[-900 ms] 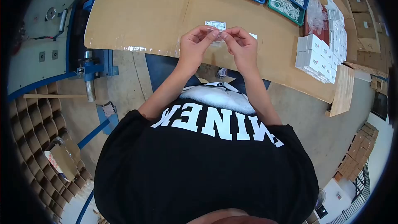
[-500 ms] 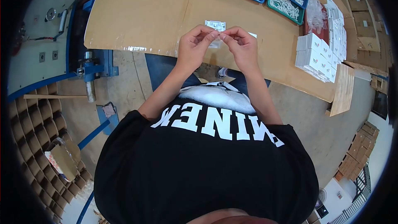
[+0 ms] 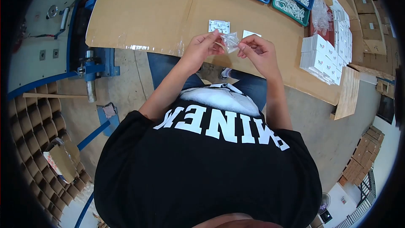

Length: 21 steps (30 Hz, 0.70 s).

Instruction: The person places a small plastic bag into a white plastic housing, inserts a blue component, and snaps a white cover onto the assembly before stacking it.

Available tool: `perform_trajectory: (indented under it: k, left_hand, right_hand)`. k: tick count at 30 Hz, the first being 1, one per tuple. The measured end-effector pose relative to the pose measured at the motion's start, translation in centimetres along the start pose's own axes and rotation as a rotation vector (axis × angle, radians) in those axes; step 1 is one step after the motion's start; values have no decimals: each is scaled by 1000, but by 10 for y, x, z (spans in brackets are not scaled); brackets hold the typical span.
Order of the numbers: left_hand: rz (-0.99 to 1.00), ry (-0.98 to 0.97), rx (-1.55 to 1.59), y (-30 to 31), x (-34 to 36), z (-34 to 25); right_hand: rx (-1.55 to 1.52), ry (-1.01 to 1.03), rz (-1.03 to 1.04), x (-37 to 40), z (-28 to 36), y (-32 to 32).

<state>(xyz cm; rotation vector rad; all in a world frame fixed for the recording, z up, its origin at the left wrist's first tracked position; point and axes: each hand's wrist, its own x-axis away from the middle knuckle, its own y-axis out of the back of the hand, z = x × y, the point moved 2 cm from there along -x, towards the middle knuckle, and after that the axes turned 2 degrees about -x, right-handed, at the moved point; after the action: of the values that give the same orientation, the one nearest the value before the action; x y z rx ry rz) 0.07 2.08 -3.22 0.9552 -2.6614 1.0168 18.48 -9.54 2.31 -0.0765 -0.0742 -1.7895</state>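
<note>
Cardboard-covered table (image 3: 139, 17) beneath; clear plastic bag (image 3: 230, 42) spans crosswise between the fingertips, left hand (image 3: 200, 52) gripping one side, right hand (image 3: 263, 58) pinching the other, both narrow; white slotted fitting (image 3: 223, 24) lies just beyond left fingers; bag contents unclear

Trays (image 3: 290, 7) lie beyond the hands (image 3: 202, 50), left of stacked boxes (image 3: 322, 58).

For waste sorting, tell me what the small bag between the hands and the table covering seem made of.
Small bag: probably thin, glossy clear plastic; it is see-through with bright creases.
Table covering: likely cardboard, matte brown, with a straight crease and shiny tape at its edge.
</note>
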Motion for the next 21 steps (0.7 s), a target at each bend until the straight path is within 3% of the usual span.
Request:
perform_trajectory:
  k: [6,11,15,21]
  left_hand:
    - [-60,-72,-85,-6,2,4]
    - [-104,-84,-137,-4,4,7]
    - [-92,-145,-178,-13,10,-2]
    - [-148,-118,-262,2,0,13]
  right_hand:
    - [116,-40,-52,2,-19,-1]
    - [-128,-52,-61,1,-28,-8]
    - [-118,-46,-72,0,-32,-9]
    - [-13,-64,23,-1,-40,-14]
